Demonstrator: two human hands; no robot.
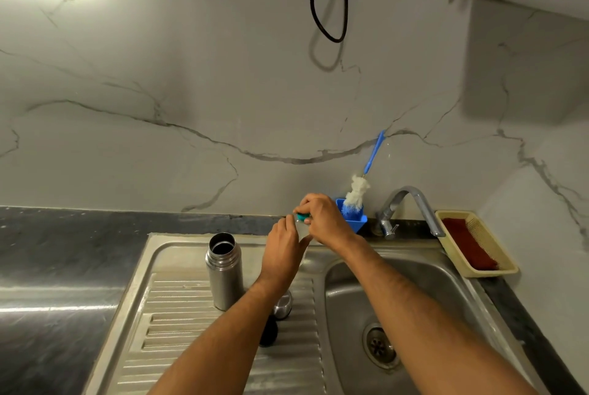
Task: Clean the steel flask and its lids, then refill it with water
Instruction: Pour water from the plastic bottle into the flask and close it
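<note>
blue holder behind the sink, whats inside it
A bottle brush stands in the blue holder, bristles down, its blue handle leaning against the wall. The right hand covers the holder's left edge, and its bottom is hidden.

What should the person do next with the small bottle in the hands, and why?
Probably tip the bottle to put soap on something, maybe after opening its green cap. The left hand holds the bottle's body and the right hand grips the cap. The flask stands open on the drainboard, its lids beside it, and the tap shows no water.
</note>
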